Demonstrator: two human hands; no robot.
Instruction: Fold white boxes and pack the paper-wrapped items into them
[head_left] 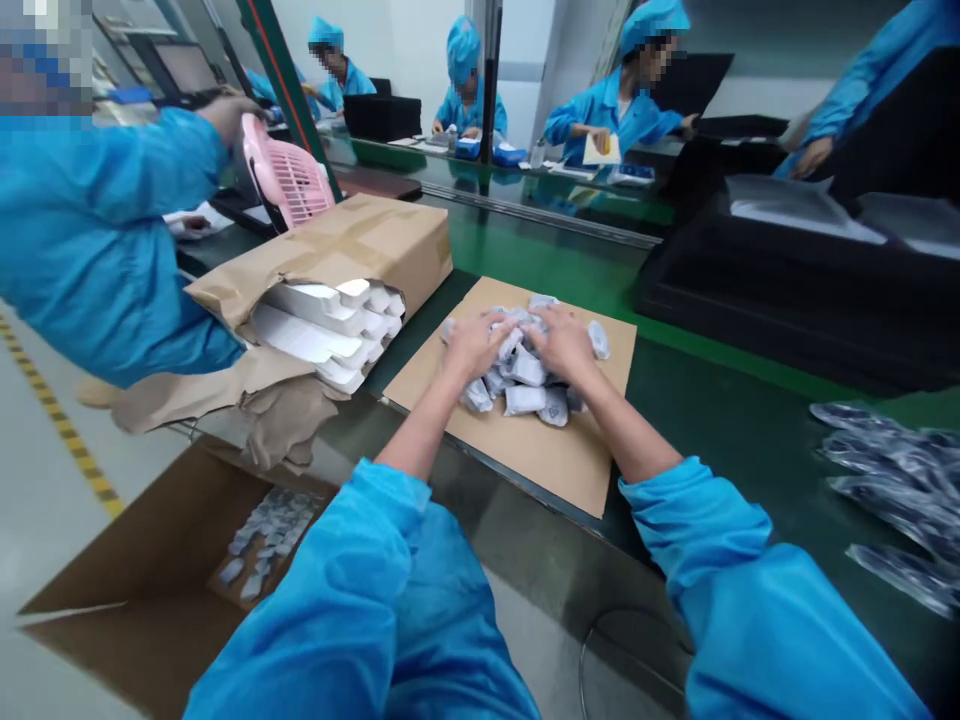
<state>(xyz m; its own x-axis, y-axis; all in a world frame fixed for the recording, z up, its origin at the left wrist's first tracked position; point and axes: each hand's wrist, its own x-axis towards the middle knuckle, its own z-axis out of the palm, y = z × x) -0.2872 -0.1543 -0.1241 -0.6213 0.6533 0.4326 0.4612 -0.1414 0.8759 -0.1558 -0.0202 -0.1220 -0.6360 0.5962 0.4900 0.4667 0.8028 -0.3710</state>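
Observation:
A pile of small, pale, plastic-wrapped packets (527, 370) lies on a flat cardboard sheet (555, 465) in front of me. My left hand (478, 343) rests on the pile's left side with its fingers spread. On the right side of the pile is my right hand (564, 342), its fingers also apart and touching the packets. Neither hand has its fingers wrapped round a packet. Part of the pile is hidden beneath both hands.
An open paper-wrapped bundle of white boxes (330, 325) lies left of the sheet. Below it stands a carton (135, 590) with similar packets inside. Clear-bagged items (892, 490) lie at right, and a black covered stack (787, 290) behind. Several co-workers in blue are nearby, one grasping a pink basket (289, 175).

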